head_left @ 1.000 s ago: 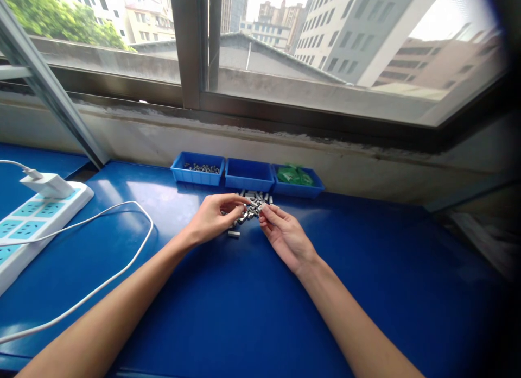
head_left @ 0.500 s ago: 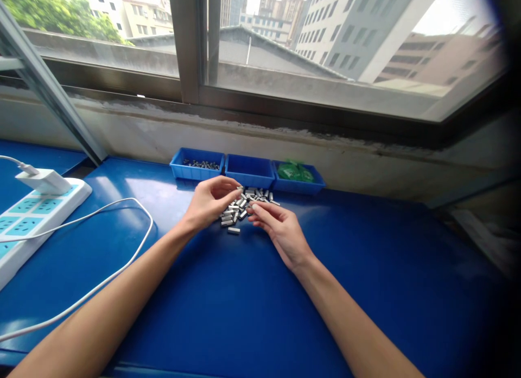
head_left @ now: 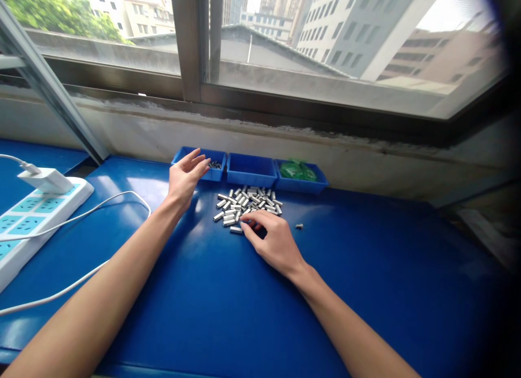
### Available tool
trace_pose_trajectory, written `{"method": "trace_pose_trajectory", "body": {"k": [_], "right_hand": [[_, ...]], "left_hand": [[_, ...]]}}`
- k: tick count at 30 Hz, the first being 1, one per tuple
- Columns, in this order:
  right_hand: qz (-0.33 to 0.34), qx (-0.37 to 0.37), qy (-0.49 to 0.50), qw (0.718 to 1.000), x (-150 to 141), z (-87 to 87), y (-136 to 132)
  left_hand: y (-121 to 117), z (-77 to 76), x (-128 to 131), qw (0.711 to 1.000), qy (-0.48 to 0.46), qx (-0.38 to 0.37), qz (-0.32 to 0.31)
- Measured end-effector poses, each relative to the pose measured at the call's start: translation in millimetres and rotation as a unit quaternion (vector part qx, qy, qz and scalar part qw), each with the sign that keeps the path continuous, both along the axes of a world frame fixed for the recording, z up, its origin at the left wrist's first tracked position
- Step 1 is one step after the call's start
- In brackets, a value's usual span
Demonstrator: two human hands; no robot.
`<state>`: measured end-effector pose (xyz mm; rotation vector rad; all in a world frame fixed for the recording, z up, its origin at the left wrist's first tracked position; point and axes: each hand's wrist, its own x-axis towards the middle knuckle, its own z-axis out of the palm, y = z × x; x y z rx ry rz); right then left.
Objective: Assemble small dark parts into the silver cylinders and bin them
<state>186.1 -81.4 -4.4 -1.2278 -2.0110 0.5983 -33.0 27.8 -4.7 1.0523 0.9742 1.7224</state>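
At the back left, my left hand (head_left: 186, 177) hangs over the near side of a blue bin (head_left: 220, 175) of small dark screws (head_left: 215, 164). Its fingers are stretched out and nothing shows in them. My right hand (head_left: 272, 239) is at the front edge of a loose pile of short silver metal standoffs (head_left: 244, 201). Thumb and forefinger arch toward the pile with a small gap between their tips, beside a standoff (head_left: 236, 230) lying at the front. The other right fingers are curled and partly hidden. A single small screw (head_left: 299, 226) lies right of that hand.
A middle blue bin (head_left: 251, 178) and a right one (head_left: 303, 186) holding green plastic bags (head_left: 298, 170) stand along the wall. On the left lie a white power strip (head_left: 44, 207) with a charger (head_left: 45, 181) and a white cable (head_left: 61, 296). A metal-framed window is behind.
My left hand has moved from the pile back and left to the screw bin, its fingers opening. My right hand has shifted slightly down and left. The lone screw now shows on the table.
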Motion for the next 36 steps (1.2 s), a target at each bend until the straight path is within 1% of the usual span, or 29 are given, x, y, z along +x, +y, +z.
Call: {"method": "trace_pose_trajectory", "body": {"k": [2,5,7,9,11,13,17,20,24,27,30,33,36], "right_hand": [[0.007,0.008,-0.020,1.000,0,-1.3,0],[0.026,0.019,-0.050,0.998,0,-2.8,0],[0.040,0.028,-0.064,0.997,0,-3.6,0],[0.046,0.036,-0.072,0.996,1,-4.2,1],[0.048,0.041,-0.077,0.995,2,-4.3,1],[0.044,0.044,-0.082,0.995,3,-3.9,2],[0.024,0.039,-0.095,0.994,5,-3.2,2],[0.016,0.032,-0.113,0.993,7,-3.4,2],[0.013,0.029,-0.108,0.994,9,-3.8,4],[0.008,0.030,-0.089,0.996,11,-3.3,5],[-0.001,0.022,-0.079,0.997,11,-2.3,6],[-0.012,0.017,-0.082,0.996,10,-1.7,6],[-0.009,0.016,-0.110,0.994,9,-1.4,5]], "left_hand": [[-4,1.2,3,1.000,0.022,0.001,-0.011],[-17,1.9,12,0.996,0.087,-0.018,-0.027],[-28,1.9,19,0.989,0.131,-0.031,-0.056],[-38,1.9,27,0.979,0.180,-0.027,-0.092],[-46,2.1,33,0.967,0.224,-0.014,-0.123],[-51,2.7,37,0.957,0.248,-0.004,-0.148],[-55,5.9,37,0.941,0.290,0.011,-0.176],[-57,12.4,29,0.911,0.357,0.026,-0.207],[-60,23.0,15,0.855,0.428,0.040,-0.291],[-59,24.0,8,0.818,0.482,0.055,-0.308],[-56,19.0,5,0.796,0.516,0.062,-0.309],[-53,14.7,5,0.785,0.531,0.070,-0.312],[-52,14.4,6,0.773,0.540,0.083,-0.321]]}}
